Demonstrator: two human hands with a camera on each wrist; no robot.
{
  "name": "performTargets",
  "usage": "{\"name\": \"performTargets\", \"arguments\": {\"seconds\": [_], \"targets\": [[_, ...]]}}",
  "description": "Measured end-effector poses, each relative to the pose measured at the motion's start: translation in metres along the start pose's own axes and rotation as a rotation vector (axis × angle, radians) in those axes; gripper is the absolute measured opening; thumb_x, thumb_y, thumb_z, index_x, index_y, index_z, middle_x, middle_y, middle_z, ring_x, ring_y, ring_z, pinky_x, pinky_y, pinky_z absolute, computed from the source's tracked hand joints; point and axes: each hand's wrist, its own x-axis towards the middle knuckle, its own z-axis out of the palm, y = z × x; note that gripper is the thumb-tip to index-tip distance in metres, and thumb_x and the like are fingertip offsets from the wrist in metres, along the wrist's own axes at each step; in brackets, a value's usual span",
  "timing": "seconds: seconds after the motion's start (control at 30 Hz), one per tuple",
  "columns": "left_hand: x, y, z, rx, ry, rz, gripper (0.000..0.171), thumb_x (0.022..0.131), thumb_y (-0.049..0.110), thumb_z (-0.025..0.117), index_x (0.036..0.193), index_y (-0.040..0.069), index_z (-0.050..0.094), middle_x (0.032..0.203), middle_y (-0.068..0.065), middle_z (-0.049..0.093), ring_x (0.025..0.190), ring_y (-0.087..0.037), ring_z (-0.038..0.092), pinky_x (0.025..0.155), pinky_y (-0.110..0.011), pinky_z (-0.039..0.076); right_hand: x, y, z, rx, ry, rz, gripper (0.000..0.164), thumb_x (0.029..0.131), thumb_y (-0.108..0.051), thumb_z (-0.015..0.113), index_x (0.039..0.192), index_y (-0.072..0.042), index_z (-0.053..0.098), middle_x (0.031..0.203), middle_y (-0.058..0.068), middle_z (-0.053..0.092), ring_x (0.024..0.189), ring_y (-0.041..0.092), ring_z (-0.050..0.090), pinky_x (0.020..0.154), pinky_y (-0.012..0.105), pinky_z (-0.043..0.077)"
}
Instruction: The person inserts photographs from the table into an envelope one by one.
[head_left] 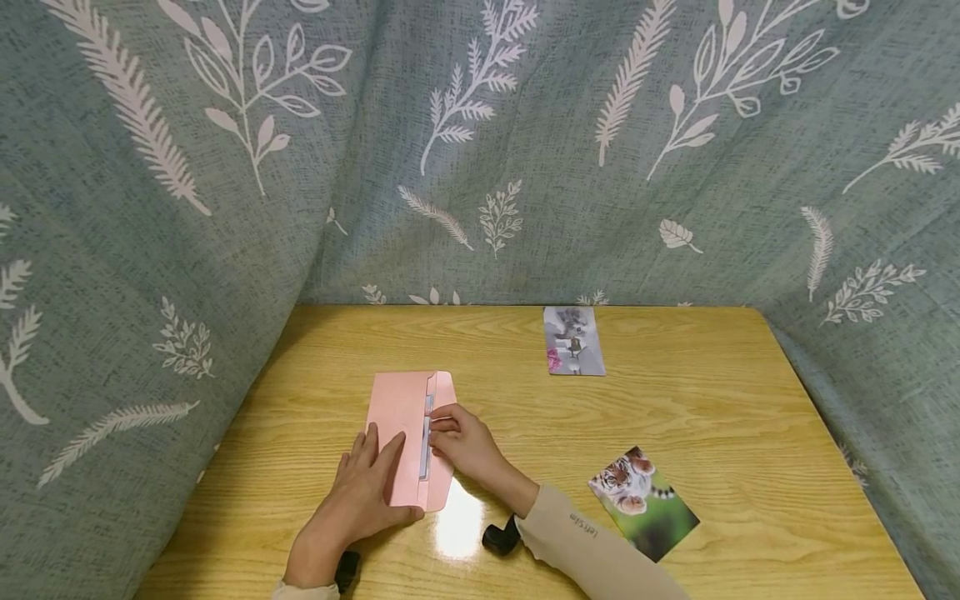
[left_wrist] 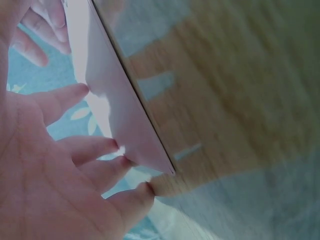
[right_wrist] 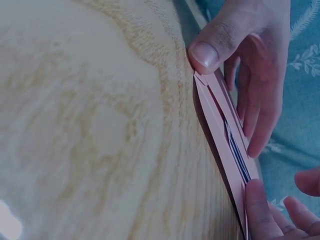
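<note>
L hand, fingers spread, rests on the flat rectangular pink paper envelope lying on the yellow wood-grain table, L side, & R hand, fingers bent, is at the slot w/ thin bluish inserts, can't tell if pinching.

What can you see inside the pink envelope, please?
Thin edges of flat, card-like inserts show inside the pink envelope, along its open side. The envelope covers the rest, so I cannot tell what is on them or exactly how many there are.
</note>
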Motion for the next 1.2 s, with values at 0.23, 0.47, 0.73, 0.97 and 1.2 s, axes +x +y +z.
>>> {"name": "performTargets", "arguments": {"seconds": [0.23, 0.47, 0.73, 0.97, 1.2], "targets": [[0.000, 0.000, 0.000, -0.005, 0.001, 0.005, 0.112, 0.068, 0.059, 0.086, 0.155, 0.008, 0.037, 0.159, -0.036, 0.008, 0.146, -0.053, 0.007, 0.112, -0.070, 0.014, 0.000, 0.002, -0.003, -0.053, -0.012, -0.025, 0.027, 0.094, 0.000, 0.065, 0.121, 0.003, 0.062, 0.113, 0.018, 0.067, 0.101, 0.030, 0.068, 0.081, 0.032, 0.058], [-0.001, -0.001, 0.001, -0.016, -0.002, -0.008, 0.113, 0.068, 0.060, 0.086, 0.155, 0.008, 0.036, 0.159, -0.036, 0.007, 0.146, -0.052, 0.005, 0.112, -0.070, 0.011, -0.006, -0.002, -0.013, -0.102, -0.032, -0.014, 0.028, 0.095, -0.006, 0.066, 0.122, 0.002, 0.062, 0.116, 0.016, 0.067, 0.105, 0.026, 0.066, 0.086, 0.027, 0.054], [0.000, -0.001, 0.002, -0.027, 0.004, -0.022, 0.113, 0.067, 0.058, 0.087, 0.155, 0.008, 0.037, 0.159, -0.036, 0.008, 0.146, -0.053, 0.005, 0.112, -0.070, 0.010, -0.021, -0.019, -0.044, -0.055, -0.101, -0.025, 0.034, 0.099, -0.004, 0.060, 0.130, 0.010, 0.054, 0.122, 0.028, 0.060, 0.106, 0.040, 0.064, 0.080, 0.045, 0.058], [0.000, -0.001, 0.002, -0.017, 0.000, -0.036, 0.114, 0.066, 0.058, 0.088, 0.155, 0.009, 0.037, 0.159, -0.036, 0.008, 0.146, -0.053, 0.006, 0.113, -0.069, 0.008, -0.044, -0.030, -0.081, -0.169, -0.097, -0.073, 0.037, 0.099, -0.010, 0.063, 0.130, 0.009, 0.055, 0.123, 0.023, 0.063, 0.111, 0.033, 0.062, 0.091, 0.032, 0.052], [0.001, 0.000, 0.002, -0.010, -0.008, -0.031, 0.115, 0.066, 0.059, 0.088, 0.156, 0.009, 0.036, 0.159, -0.036, 0.008, 0.146, -0.053, 0.006, 0.112, -0.070, 0.009, -0.072, -0.035, -0.122, -0.261, -0.053, -0.058, 0.035, 0.100, -0.016, 0.063, 0.128, 0.005, 0.057, 0.124, 0.022, 0.062, 0.108, 0.029, 0.062, 0.087, 0.036, 0.054]]}}
